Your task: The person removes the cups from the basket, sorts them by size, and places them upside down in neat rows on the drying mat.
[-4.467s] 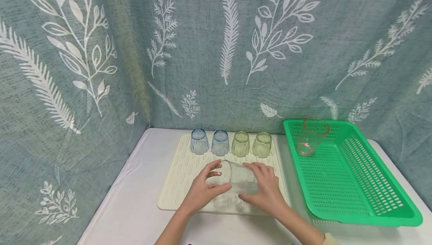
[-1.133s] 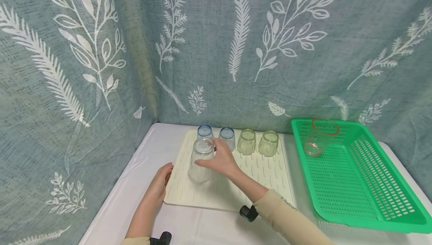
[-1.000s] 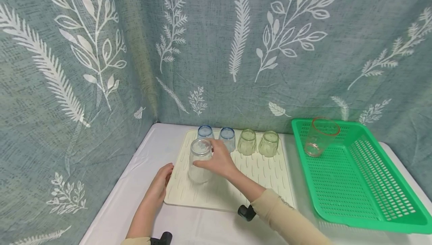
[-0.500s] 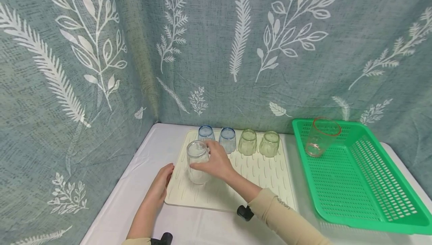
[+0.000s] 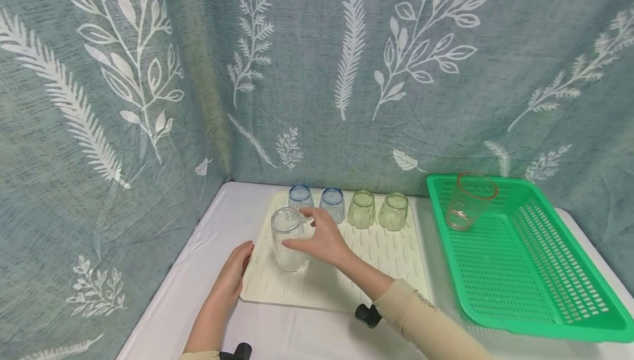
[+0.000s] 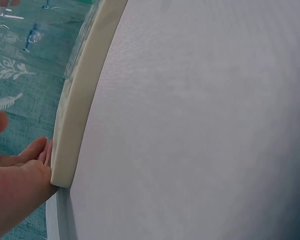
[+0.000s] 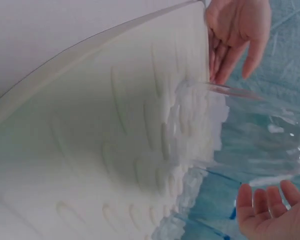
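Observation:
A large clear glass [image 5: 289, 252] stands upside down on the left part of the cream drying mat [image 5: 346, 288]. My right hand [image 5: 324, 239] is beside it, thumb at its front and fingers behind. In the right wrist view, a narrow gap shows between those fingers [image 7: 261, 200] and the glass wall. My left hand [image 5: 231, 272] rests on the table with its fingers at the mat's left edge; in the right wrist view its palm [image 7: 235, 25] shows and its thumb is held apart. In the left wrist view, the mat's thick edge [image 6: 80, 110] hides part of its fingers.
Behind the clear glass, two blue-tinted glasses [image 5: 332, 206] and two green-tinted glasses [image 5: 361, 211] stand upside down in a row. At the right is a green plastic basket [image 5: 448, 272] holding a clear glass with a red rim [image 5: 468, 203]. A patterned curtain [image 5: 297, 74] hangs behind the table.
Earlier both hands held the clear glass sideways; then the left hand went to the mat's edge. The glass, turned upside down, has shifted slightly left, and the right hand's grip has loosened.

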A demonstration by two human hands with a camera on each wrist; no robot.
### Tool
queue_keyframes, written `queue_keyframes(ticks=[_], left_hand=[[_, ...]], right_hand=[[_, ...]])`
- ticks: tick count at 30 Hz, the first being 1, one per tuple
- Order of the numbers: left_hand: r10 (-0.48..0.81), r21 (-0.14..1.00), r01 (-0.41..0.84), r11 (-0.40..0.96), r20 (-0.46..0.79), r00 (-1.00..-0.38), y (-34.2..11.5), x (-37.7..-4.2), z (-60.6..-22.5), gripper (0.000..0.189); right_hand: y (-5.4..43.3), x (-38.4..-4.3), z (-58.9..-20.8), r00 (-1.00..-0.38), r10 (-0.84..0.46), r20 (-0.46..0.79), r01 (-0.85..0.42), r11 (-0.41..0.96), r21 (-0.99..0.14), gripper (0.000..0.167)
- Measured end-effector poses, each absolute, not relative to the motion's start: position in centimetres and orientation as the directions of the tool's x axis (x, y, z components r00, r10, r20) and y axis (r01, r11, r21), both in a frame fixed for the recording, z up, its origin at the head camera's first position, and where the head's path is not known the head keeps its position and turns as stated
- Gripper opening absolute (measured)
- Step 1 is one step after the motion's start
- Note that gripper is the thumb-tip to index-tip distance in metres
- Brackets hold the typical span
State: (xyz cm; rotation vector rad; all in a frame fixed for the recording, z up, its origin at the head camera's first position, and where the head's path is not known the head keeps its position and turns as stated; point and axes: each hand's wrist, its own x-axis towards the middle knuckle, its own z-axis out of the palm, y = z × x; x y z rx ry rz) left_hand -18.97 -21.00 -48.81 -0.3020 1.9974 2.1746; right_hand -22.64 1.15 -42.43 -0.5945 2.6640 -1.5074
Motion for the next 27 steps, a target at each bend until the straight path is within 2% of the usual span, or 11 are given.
queue_keyframes(ticks=[11,18,27], left_hand=[[-0.007,0.959,-0.28,-0.046,-0.28,-0.96,-21.1,-18.6,-48.6,0.067],[-0.023,0.954,-0.299,-0.025,-0.3,-0.954,-20.9,-18.7,-48.5,0.067],[-0.022,0.95,-0.31,-0.027,-0.31,-0.95,-20.1,-18.9,-48.5,0.065]], right_hand=[[6.0,-21.7,-39.9,-0.94,-0.318,0.122,-0.249,0.399,-0.882,0.065],[9.7,-21.3,-37.7,-0.961,-0.248,0.118,-0.211,0.387,-0.898,0.064],[15.8,-21.4,-35.3,-0.97,-0.129,0.208,-0.243,0.414,-0.877,0.065]])
